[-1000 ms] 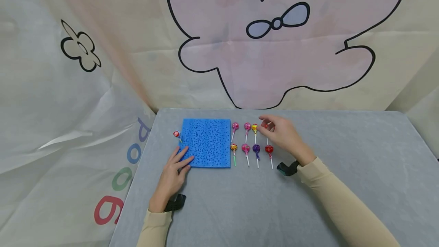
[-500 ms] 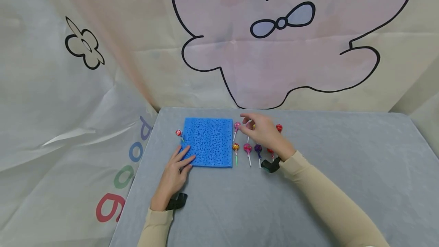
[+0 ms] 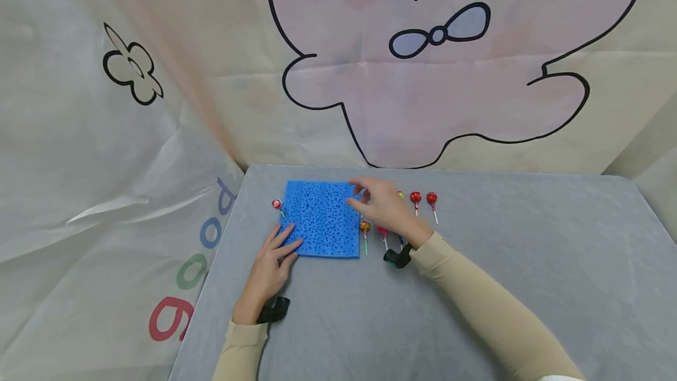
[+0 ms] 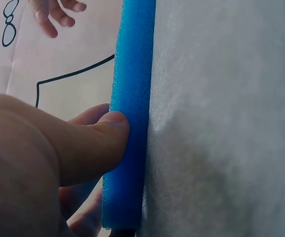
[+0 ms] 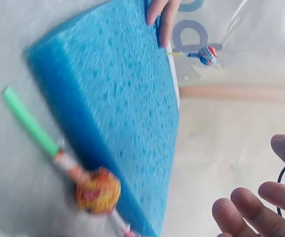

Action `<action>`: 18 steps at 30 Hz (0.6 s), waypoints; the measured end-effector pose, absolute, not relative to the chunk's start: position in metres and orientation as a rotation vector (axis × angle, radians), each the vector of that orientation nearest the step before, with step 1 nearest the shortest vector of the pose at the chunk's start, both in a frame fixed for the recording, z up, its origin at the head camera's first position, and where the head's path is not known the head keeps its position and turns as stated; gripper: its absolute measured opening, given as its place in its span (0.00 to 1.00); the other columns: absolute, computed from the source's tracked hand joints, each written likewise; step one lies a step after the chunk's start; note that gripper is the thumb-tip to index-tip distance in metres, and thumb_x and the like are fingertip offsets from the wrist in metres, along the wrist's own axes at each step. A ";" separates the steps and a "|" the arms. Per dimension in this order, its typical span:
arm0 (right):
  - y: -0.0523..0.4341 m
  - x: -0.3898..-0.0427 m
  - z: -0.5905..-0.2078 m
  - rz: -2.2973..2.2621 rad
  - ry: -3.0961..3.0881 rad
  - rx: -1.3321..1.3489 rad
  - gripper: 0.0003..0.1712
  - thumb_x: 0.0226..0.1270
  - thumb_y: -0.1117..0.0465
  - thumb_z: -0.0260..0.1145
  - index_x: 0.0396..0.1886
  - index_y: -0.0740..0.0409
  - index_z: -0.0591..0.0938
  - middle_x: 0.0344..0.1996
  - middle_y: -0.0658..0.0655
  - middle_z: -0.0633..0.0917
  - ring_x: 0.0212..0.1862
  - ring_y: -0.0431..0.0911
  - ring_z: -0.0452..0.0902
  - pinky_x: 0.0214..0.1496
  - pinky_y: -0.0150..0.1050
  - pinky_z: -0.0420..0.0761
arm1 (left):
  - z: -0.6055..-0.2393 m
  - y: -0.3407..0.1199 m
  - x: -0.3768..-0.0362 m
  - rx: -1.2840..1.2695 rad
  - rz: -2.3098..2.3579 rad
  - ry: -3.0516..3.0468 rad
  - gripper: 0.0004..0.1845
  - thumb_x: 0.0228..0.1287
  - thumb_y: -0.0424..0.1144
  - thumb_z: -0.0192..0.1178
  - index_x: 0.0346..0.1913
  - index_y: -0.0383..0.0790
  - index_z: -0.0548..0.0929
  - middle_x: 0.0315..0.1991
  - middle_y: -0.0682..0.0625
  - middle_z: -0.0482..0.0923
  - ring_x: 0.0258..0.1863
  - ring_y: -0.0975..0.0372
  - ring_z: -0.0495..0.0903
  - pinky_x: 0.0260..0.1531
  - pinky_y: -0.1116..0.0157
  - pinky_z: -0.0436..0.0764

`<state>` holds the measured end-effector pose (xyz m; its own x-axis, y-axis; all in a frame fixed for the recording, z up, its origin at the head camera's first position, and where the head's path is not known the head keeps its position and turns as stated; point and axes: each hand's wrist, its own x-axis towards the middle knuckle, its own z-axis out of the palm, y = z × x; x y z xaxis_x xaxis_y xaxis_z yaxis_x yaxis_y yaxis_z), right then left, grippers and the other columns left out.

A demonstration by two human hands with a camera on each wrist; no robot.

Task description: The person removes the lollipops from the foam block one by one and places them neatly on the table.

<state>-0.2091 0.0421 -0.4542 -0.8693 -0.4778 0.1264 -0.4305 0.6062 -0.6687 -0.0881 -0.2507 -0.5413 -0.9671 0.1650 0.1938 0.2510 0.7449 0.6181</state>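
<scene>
A blue foam block (image 3: pixel 319 222) full of small holes lies flat on the grey table. My left hand (image 3: pixel 267 269) rests on its near left corner, fingers spread over the top; in the left wrist view the thumb (image 4: pixel 110 138) presses against the block's side. Over the far right corner hovers my right hand (image 3: pixel 386 207), its fingers parted with nothing between them. Lollipops lie beside the block: an orange-yellow one (image 5: pixel 98 190) with a green stick, a pink one (image 3: pixel 383 231) and two red ones (image 3: pixel 415 197). Others are partly hidden under the right hand and wrist.
At the block's left edge is a single red, white and blue lollipop (image 5: pixel 207 55), its stick end meeting the block. A printed cloth backdrop (image 3: pixel 222 99) rises behind and left of the grey table (image 3: pixel 476 281). Dark straps (image 3: pixel 398 256) sit on both wrists.
My right hand has moved left across the lollipops, from the red ones to the block's far right corner, uncovering the far red ones. My left hand stays on the block. The head view shifts slightly.
</scene>
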 end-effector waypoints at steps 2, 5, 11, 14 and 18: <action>0.035 -0.210 -0.457 -1.125 2.746 -0.798 0.27 0.72 0.54 0.72 0.67 0.57 0.81 0.50 0.58 0.89 0.46 0.48 0.84 0.45 0.42 0.87 | -0.541 -0.251 -0.088 -0.335 -1.028 -2.816 0.18 0.72 0.30 0.65 0.63 0.41 0.86 0.77 0.47 0.69 0.82 0.43 0.57 0.74 0.39 0.65; 0.025 -0.210 -0.459 -1.124 2.731 -0.834 0.27 0.72 0.52 0.72 0.66 0.58 0.81 0.50 0.58 0.88 0.46 0.48 0.85 0.44 0.40 0.86 | -0.542 -0.252 -0.088 -0.333 -1.025 -2.819 0.19 0.72 0.30 0.65 0.63 0.41 0.86 0.78 0.47 0.69 0.82 0.43 0.56 0.74 0.38 0.65; 0.005 -0.209 -0.460 -1.105 2.740 -0.942 0.26 0.73 0.52 0.71 0.65 0.59 0.82 0.48 0.59 0.89 0.44 0.50 0.86 0.42 0.39 0.86 | -0.542 -0.252 -0.089 -0.332 -1.006 -2.836 0.19 0.72 0.31 0.65 0.63 0.43 0.86 0.78 0.47 0.68 0.82 0.45 0.56 0.74 0.40 0.65; -0.004 -0.208 -0.461 -1.075 2.746 -0.962 0.27 0.73 0.51 0.71 0.66 0.59 0.81 0.48 0.58 0.88 0.43 0.48 0.85 0.41 0.37 0.85 | -0.542 -0.251 -0.090 -0.329 -1.000 -2.842 0.19 0.73 0.32 0.64 0.63 0.43 0.86 0.78 0.48 0.68 0.82 0.45 0.56 0.74 0.40 0.65; -0.017 -0.207 -0.461 -1.018 2.748 -0.965 0.28 0.74 0.50 0.70 0.68 0.58 0.81 0.50 0.58 0.89 0.43 0.45 0.84 0.41 0.37 0.85 | -0.543 -0.252 -0.089 -0.318 -1.000 -2.845 0.18 0.73 0.31 0.65 0.63 0.43 0.86 0.78 0.48 0.68 0.82 0.45 0.56 0.74 0.40 0.65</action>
<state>-0.2070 -0.0174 -0.4609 -0.8029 -0.5754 0.1555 -0.5379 0.5871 -0.6050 -0.0895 -0.2521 -0.5426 -0.9722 0.1601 0.1711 0.2319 0.7613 0.6055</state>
